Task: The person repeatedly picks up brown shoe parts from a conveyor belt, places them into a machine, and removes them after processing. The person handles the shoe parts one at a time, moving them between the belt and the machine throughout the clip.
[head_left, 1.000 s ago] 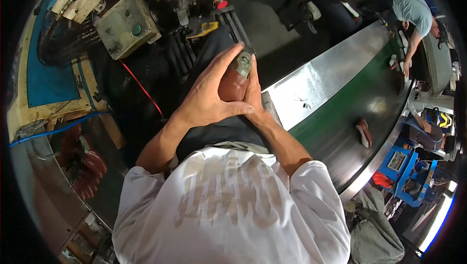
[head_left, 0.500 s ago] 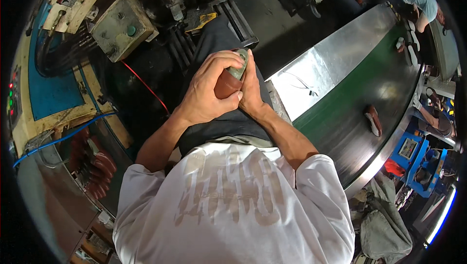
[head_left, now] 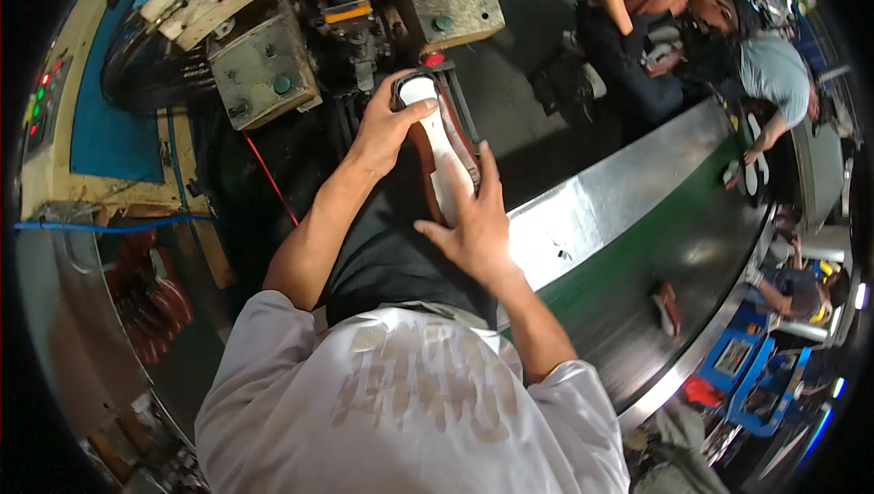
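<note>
A brown leather shoe upper (head_left: 467, 145) is held above my lap with its white underside (head_left: 439, 134) turned up. At its far end is a dark opening rim around a white patch. My left hand (head_left: 382, 137) grips that far end, thumb pressed on the white face and fingers round the side. Over the near end lies my right hand (head_left: 480, 221), its fingers stretched along the white face and right side and its thumb spread away. The right fingers are slightly blurred, and the near tip of the shoe is partly hidden beneath them.
Control boxes (head_left: 264, 75) with green buttons and a machine (head_left: 364, 48) stand ahead. On my right runs a green conveyor belt (head_left: 601, 307) with a metal edge, carrying another brown shoe (head_left: 666, 307). Brown shoe pieces (head_left: 159, 307) lie lower left. Co-workers (head_left: 774, 75) sit beyond the belt.
The shoe has been turned so its white underside shows upward. My left hand has shifted to its far end, while my right hand has moved nearer me and spread. The view has swung slightly.
</note>
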The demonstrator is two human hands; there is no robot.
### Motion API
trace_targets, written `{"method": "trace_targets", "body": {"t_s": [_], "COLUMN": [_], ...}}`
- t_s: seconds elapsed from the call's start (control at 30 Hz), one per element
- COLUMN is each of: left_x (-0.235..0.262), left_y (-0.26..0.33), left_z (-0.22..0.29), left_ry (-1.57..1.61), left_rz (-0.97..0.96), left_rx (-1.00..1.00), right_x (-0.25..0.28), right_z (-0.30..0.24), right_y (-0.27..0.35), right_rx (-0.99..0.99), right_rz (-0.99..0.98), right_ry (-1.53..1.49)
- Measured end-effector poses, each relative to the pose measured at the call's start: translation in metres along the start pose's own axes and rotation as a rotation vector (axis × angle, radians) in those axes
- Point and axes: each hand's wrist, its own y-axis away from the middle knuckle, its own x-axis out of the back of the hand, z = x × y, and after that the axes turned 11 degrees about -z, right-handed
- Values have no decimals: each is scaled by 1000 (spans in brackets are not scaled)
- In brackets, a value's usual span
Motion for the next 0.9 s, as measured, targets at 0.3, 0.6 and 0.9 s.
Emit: {"method": "trace_targets", "body": {"t_s": [0.3,0.6,0.9], "left_x": [115,376,361], "left_y": [30,5,-25], "left_z": [92,209,181], "left_ry": [-427,-1570,-1758], "left_rz": [270,1091,1262], "left_rx": [-196,-363,-701], "right_x": [27,26,-34], "right_z": [-18,-65,-40], "right_y": [-87,-317,-391], "right_rx": [247,344,241], "right_rz": [-11,147,131], "right_ry": [121,116,136]}}
